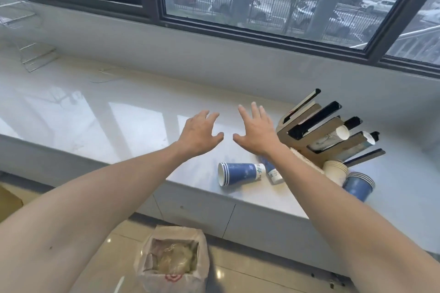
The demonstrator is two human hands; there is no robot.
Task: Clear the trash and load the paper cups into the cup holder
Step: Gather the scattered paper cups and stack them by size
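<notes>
Both our hands [200, 134] [256, 132] spread, empty over counter [107, 114]; next we grab tipped blue cup [240, 173], slot into holder [328, 133].

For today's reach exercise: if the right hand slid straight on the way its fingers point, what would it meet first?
Probably nothing on the glossy white counter: the open right hand points toward the pale grey wall beneath the window, though depth is unclear.

The glossy white surface [133, 112] under the window carried a wooden cup holder [316, 131], a blue paper cup [240, 173] on its side, and stacked cups [357, 184] beside the holder. A bag [171, 259] stood on the floor [250, 271].
</notes>
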